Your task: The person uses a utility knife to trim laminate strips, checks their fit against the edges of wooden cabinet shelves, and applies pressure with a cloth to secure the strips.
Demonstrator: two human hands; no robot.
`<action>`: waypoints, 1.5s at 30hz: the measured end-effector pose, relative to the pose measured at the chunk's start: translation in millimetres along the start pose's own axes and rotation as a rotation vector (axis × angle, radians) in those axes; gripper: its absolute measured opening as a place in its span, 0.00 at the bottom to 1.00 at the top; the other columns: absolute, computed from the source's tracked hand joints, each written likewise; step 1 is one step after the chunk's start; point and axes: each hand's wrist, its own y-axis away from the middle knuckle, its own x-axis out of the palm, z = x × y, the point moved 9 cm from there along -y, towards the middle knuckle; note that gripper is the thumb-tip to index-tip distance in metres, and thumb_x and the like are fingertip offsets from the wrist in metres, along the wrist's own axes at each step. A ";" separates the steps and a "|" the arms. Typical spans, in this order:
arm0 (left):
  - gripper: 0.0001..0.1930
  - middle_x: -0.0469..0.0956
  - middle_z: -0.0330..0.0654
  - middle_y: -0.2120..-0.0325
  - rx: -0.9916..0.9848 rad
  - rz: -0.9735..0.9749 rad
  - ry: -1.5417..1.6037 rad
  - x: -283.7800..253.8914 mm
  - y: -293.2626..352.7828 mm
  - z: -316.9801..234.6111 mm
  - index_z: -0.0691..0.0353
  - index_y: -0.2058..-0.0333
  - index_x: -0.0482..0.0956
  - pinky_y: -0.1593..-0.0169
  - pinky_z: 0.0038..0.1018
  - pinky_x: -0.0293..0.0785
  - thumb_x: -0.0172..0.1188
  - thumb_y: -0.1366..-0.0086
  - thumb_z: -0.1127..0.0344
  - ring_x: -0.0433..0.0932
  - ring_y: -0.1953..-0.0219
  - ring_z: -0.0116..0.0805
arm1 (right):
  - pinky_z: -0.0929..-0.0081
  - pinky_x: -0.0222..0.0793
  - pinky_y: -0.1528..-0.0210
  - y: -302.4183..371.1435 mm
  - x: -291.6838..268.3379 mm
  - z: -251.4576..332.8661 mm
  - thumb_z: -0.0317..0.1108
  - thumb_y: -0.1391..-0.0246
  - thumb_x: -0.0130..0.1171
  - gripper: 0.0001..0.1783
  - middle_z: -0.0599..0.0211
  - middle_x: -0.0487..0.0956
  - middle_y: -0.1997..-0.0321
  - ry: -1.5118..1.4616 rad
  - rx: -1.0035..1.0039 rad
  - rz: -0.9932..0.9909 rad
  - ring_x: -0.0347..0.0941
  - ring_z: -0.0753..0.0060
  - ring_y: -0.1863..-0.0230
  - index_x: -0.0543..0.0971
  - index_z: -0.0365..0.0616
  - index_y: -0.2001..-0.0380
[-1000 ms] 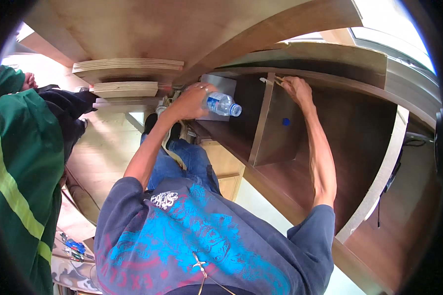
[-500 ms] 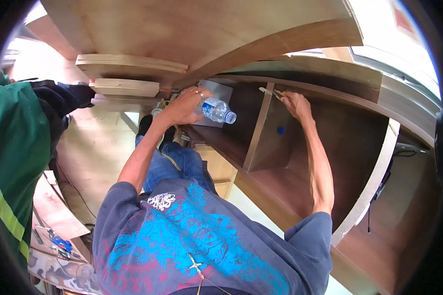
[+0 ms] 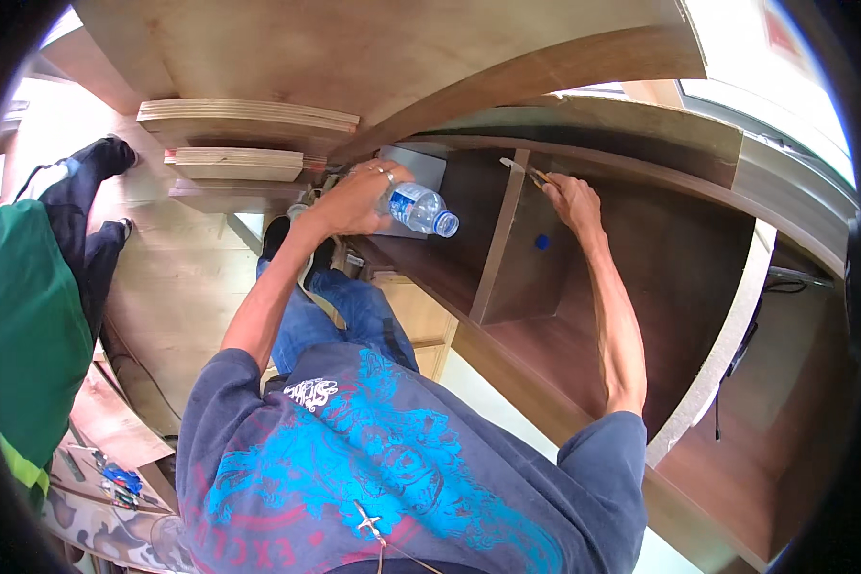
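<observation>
I see the left hand [image 3: 359, 199] wrapped round a plastic bottle [image 3: 417, 209]. The right hand [image 3: 574, 202] pinches a slim tool [image 3: 541, 179] by the cabinet divider [image 3: 500, 237].

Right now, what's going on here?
A person at an open brown cabinet has both hands busy. The left hand holds a clear plastic bottle, tipped with its neck toward the right. The right hand grips a thin tool near the top of the divider; its kind is hard to make out. Someone in green is off to the left.
</observation>
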 end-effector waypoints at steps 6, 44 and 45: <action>0.29 0.76 0.52 0.53 0.031 -0.113 -0.015 -8.7 6.7 0.3 0.63 0.50 0.74 0.40 0.42 0.65 0.66 0.56 0.73 0.71 0.45 0.55 | 0.52 0.74 0.57 1.5 -0.8 10.7 0.44 0.41 0.58 0.17 0.49 0.83 0.64 0.021 0.087 -0.017 0.79 0.43 0.57 0.84 0.47 0.55; 0.27 0.75 0.50 0.55 0.053 0.005 0.046 16.2 49.1 -37.3 0.61 0.52 0.74 0.39 0.41 0.65 0.64 0.57 0.74 0.71 0.46 0.54 | 0.52 0.74 0.58 47.2 17.9 6.7 0.43 0.40 0.57 0.18 0.48 0.83 0.64 0.016 0.117 -0.053 0.79 0.41 0.59 0.82 0.47 0.51; 0.28 0.75 0.50 0.54 0.062 -0.008 0.038 15.7 49.4 -37.1 0.61 0.52 0.73 0.39 0.41 0.65 0.64 0.57 0.74 0.71 0.46 0.54 | 0.52 0.74 0.58 50.4 18.9 9.7 0.43 0.40 0.57 0.18 0.47 0.83 0.64 -0.013 0.125 -0.058 0.79 0.41 0.59 0.82 0.47 0.52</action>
